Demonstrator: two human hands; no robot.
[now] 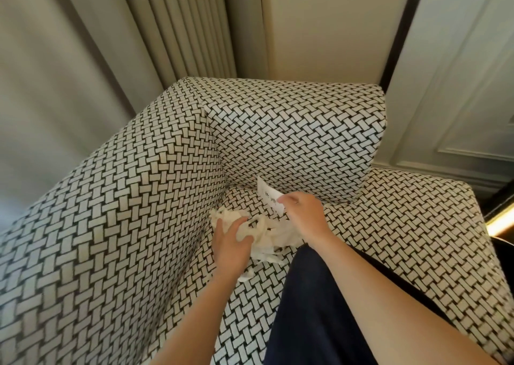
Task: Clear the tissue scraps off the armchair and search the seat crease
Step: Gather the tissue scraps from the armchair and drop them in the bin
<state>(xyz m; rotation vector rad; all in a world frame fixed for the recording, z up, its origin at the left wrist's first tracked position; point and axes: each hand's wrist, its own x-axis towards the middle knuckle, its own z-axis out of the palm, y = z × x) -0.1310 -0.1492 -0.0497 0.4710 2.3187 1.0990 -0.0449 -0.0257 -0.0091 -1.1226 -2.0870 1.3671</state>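
Head view: we look down into a basket-weave armchair (125,197).
Curtain: pleated folds of the curtain (180,25) hang behind the armchair.
Left hand: our left hand (232,242) curls its fingers round a wad of tissue scraps (274,238).
Tissue scraps: a white heap in the seat's back left corner, between our hands.
Right hand: our right hand (303,211) pinches a printed paper slip (267,193) just above the seat crease (244,186).
Trouser leg: our dark trouser leg (314,309) lies on the seat.

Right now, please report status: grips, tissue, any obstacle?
Left grip holds tissue scraps on seat. Right grip pinches printed paper slip. Dark-clothed leg beside scraps.
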